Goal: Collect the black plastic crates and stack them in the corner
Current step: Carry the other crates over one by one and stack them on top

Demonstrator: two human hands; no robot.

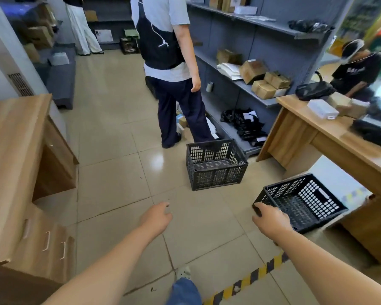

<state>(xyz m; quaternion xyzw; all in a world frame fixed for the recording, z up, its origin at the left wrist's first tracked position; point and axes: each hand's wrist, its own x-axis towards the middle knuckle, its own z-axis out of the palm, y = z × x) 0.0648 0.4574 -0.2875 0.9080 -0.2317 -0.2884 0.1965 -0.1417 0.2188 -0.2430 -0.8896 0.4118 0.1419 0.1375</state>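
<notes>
My right hand [271, 221] grips the near corner rim of a black perforated plastic crate [304, 201], which tilts beside the wooden desk at the right. A second black crate [216, 165] stands upright and empty on the tiled floor ahead. My left hand [156, 217] hangs over the floor with loosely curled fingers, holding nothing, about a crate's width short of that second crate. A third black crate [129, 46] stands far back against the shelving. Another dark crate [151, 88] is mostly hidden behind the standing person's legs.
A person [169, 69] stands in the aisle just behind the floor crate. Grey shelving [246, 84] with boxes lines the right. Wooden desks sit left [15, 137] and right [339, 137]; another person [356, 69] sits behind the right one. Yellow-black tape [249, 280] marks the floor.
</notes>
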